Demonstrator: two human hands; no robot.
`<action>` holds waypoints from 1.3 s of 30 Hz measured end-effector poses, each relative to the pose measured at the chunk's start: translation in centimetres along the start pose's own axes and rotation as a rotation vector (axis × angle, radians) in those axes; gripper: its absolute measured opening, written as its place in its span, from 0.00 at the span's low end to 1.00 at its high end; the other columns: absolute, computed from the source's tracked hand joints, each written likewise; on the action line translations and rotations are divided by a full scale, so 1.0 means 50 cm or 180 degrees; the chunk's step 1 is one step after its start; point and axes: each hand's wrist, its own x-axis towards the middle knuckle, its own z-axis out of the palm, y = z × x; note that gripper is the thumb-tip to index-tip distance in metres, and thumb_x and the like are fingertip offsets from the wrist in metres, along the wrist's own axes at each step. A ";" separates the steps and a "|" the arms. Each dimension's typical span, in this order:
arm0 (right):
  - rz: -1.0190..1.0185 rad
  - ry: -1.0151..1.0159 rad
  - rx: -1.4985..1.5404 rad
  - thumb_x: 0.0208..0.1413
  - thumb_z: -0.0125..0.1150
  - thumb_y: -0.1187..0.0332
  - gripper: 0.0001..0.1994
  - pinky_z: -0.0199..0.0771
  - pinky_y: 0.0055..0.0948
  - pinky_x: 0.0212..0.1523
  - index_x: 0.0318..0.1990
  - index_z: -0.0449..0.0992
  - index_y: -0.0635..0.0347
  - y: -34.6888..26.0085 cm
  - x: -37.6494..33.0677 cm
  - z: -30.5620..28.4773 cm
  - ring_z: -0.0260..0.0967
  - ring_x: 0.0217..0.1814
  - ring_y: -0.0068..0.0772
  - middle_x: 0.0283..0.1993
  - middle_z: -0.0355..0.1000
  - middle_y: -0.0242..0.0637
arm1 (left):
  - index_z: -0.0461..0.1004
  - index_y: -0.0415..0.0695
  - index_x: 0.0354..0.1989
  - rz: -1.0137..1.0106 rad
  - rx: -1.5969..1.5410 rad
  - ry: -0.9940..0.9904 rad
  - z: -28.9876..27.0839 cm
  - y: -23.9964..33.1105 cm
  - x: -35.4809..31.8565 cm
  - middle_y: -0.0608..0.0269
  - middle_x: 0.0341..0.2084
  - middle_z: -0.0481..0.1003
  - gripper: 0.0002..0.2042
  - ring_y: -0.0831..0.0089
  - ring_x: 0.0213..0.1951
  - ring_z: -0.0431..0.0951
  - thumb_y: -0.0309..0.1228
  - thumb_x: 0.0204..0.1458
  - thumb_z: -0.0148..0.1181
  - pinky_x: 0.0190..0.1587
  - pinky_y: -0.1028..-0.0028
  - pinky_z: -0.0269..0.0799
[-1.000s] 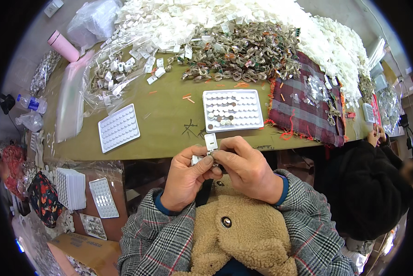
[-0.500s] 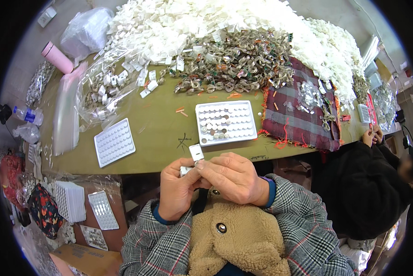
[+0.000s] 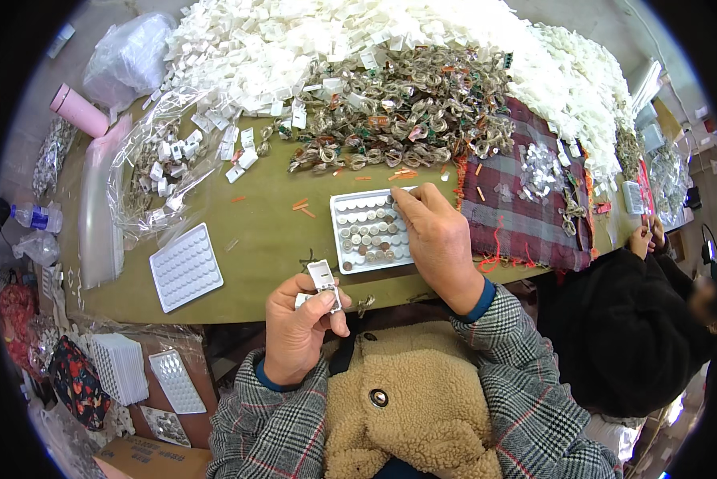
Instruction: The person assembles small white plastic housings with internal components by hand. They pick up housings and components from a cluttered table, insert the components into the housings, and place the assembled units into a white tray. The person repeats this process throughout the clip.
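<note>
My left hand (image 3: 293,331) holds a small white plastic battery case (image 3: 323,277) between thumb and fingers, its lid flipped up. A little coil of thin wire (image 3: 365,305) hangs beside it. Over the far right part of a white tray (image 3: 336,239), my right hand (image 3: 440,243) reaches down with thumb and fingers pinched together. What lies between those fingertips is mostly hidden. Rows of small round discs that look like button cells (image 3: 366,239) fill the tray, some silver and some darker. My right hand covers the tray's right side.
A second white tray (image 3: 186,267) with round pockets lies at left. Tangled wire bundles (image 3: 406,108) and a heap of white plastic pieces (image 3: 326,32) cover the back. A plaid cloth (image 3: 514,215) lies at right, near a person in black (image 3: 630,335). A pink bottle (image 3: 80,110) stands far left.
My right hand has left the white case and moved forward to the tray of discs. My left hand keeps the case, now slightly lower and further left. The view has shifted slightly.
</note>
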 end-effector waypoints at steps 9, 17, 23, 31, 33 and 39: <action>-0.0095 -0.0085 0.0148 0.53 0.61 0.80 0.05 0.73 0.39 0.33 0.38 0.74 0.66 -0.022 0.009 -0.028 0.71 0.31 0.48 0.35 0.70 0.44 | 0.71 0.33 0.50 -0.0090 -0.0420 -0.0169 0.000 0.003 -0.007 0.49 0.39 0.78 0.11 0.70 0.35 0.82 0.25 0.62 0.52 0.39 0.72 0.84; -0.0393 -0.0224 0.1673 0.52 0.62 0.80 0.07 0.73 0.38 0.32 0.39 0.73 0.66 -0.165 -0.075 -0.051 0.72 0.31 0.50 0.33 0.69 0.46 | 0.71 0.33 0.49 -0.0164 -0.0667 -0.0427 0.005 -0.013 -0.049 0.53 0.38 0.79 0.09 0.68 0.36 0.83 0.23 0.63 0.53 0.42 0.69 0.84; -0.0447 -0.0965 0.1944 0.52 0.62 0.79 0.07 0.72 0.39 0.33 0.38 0.73 0.65 -0.166 -0.087 -0.071 0.71 0.33 0.49 0.35 0.69 0.45 | 0.73 0.34 0.46 -0.0077 -0.0535 -0.0336 0.000 -0.029 -0.082 0.55 0.35 0.79 0.07 0.70 0.32 0.82 0.23 0.63 0.54 0.38 0.69 0.84; -0.0977 -0.0252 0.1627 0.50 0.67 0.73 0.14 0.76 0.39 0.37 0.44 0.76 0.68 -0.149 -0.101 -0.088 0.73 0.38 0.49 0.40 0.71 0.48 | 0.74 0.34 0.44 -0.0103 -0.0689 -0.0433 0.056 -0.017 -0.056 0.57 0.32 0.79 0.06 0.73 0.31 0.81 0.23 0.61 0.57 0.36 0.74 0.82; -0.0996 -0.0061 0.1478 0.49 0.68 0.72 0.17 0.77 0.39 0.38 0.46 0.75 0.68 -0.140 -0.108 -0.104 0.73 0.38 0.50 0.41 0.71 0.50 | 0.75 0.34 0.44 -0.0188 -0.0655 -0.0549 0.078 -0.016 -0.045 0.57 0.33 0.79 0.07 0.73 0.32 0.81 0.23 0.60 0.58 0.36 0.73 0.82; 0.0852 0.0159 0.2777 0.64 0.58 0.70 0.10 0.73 0.22 0.34 0.40 0.79 0.71 -0.127 -0.132 -0.169 0.73 0.36 0.21 0.39 0.75 0.38 | 0.75 0.34 0.41 -0.0710 0.0031 -0.1169 0.107 -0.009 -0.012 0.54 0.34 0.80 0.06 0.71 0.28 0.81 0.22 0.57 0.60 0.31 0.74 0.82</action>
